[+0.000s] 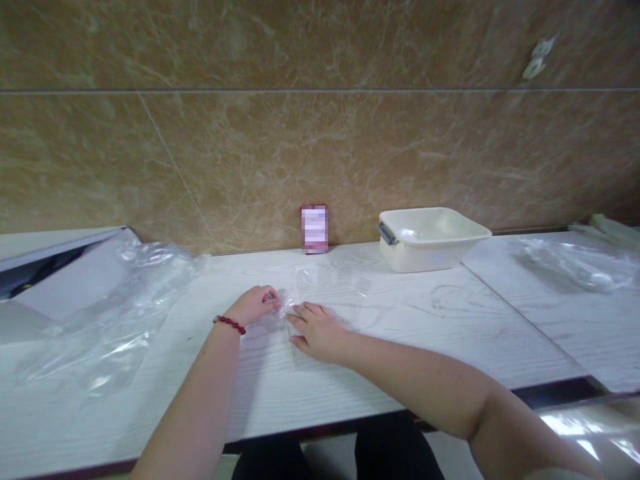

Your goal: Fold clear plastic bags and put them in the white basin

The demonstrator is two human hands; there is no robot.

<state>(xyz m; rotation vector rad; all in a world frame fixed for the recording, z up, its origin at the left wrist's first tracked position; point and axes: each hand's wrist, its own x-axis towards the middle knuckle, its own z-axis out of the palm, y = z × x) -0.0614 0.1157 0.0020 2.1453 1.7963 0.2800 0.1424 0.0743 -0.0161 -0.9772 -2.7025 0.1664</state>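
Cream tub point(430, 239), white wood-grain table point(400, 333), red bead bracelet point(229, 324) — brown marbled wall point(300, 147).

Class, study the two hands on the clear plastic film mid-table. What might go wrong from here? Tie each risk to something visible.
1. The clear film is thin and hard to see on the white table; the left hand, fingers curled at its edge, might lose or tear it.
2. The right hand lies flat on it, so pulling against it could stretch the film.
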